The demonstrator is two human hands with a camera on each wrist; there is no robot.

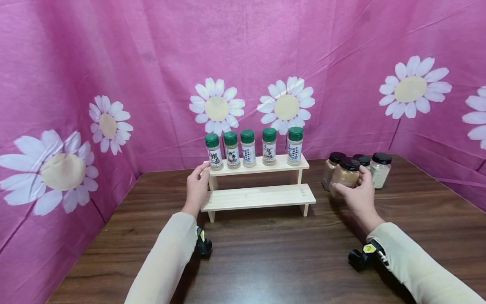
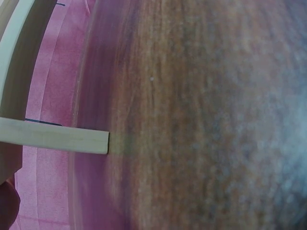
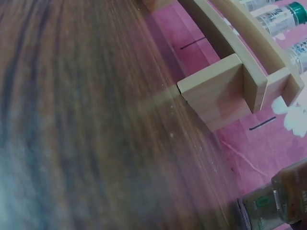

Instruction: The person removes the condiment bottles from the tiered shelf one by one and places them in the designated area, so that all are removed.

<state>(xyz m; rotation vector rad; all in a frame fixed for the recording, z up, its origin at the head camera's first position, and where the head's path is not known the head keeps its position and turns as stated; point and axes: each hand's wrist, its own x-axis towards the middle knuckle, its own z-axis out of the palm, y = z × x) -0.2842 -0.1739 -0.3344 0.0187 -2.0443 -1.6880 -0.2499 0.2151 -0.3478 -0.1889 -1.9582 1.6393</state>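
At the left end of a two-tier wooden rack (image 1: pixel 262 196), my left hand (image 1: pixel 197 188) rests its fingertips against the upper shelf, close to the leftmost green-capped spice bottle (image 1: pixel 214 153). The left wrist view catches only a fingertip (image 2: pixel 7 205) beside the wood. My right hand (image 1: pixel 358 202) grips a black-lidded spice jar (image 1: pixel 344 175) with brown contents, thumb in front and fingers on its right side. In the right wrist view that jar (image 3: pixel 293 191) overlaps another jar (image 3: pixel 261 211); the right hand is mostly out of that view. Whether the gripped jar touches the table is hidden.
Several green-capped bottles (image 1: pixel 269 147) stand in a row on the upper shelf; the lower shelf (image 1: pixel 258 196) is bare. More black-lidded jars (image 1: pixel 381 171) stand around the gripped one on the brown table (image 1: pixel 265 257). A pink flowered cloth (image 1: pixel 243 50) hangs behind.
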